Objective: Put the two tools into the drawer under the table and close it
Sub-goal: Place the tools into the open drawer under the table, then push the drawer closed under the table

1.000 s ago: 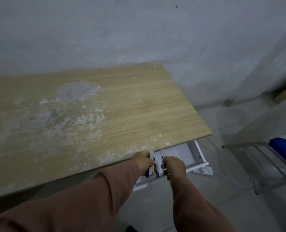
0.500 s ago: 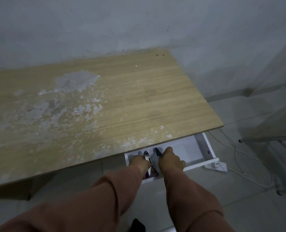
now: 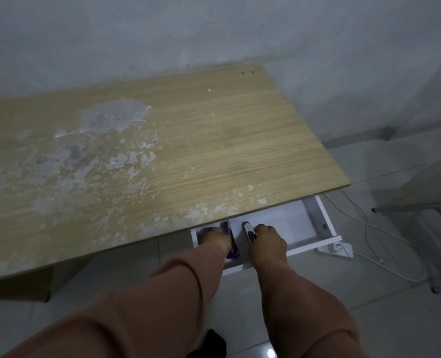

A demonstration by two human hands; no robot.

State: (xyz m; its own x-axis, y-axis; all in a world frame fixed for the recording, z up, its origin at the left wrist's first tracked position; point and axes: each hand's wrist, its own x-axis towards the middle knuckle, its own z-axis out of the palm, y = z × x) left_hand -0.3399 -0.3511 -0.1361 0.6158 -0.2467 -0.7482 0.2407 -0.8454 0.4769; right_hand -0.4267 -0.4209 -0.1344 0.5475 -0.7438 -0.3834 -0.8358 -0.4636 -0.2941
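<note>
A white drawer (image 3: 317, 218) stands pulled out under the right end of the wooden table (image 3: 214, 140). Both hands are inside it. My left hand (image 3: 215, 237) grips a dark tool with a purple handle end (image 3: 231, 241). My right hand (image 3: 268, 240) grips a second tool with a silvery metal body (image 3: 247, 229). The two tools lie side by side, pointing toward the table's edge. I cannot tell whether they rest on the drawer's floor. The right half of the drawer holds nothing.
The tabletop bears large patches of peeled, whitish surface (image 3: 110, 120). A white power strip (image 3: 339, 248) and cables (image 3: 384, 244) lie on the tiled floor right of the drawer. A metal chair leg (image 3: 408, 206) stands at the right. A grey wall rises behind the table.
Both hands have gone down from the table's front edge into the open drawer, still holding the tools. The view has dropped and shows more of the drawer.
</note>
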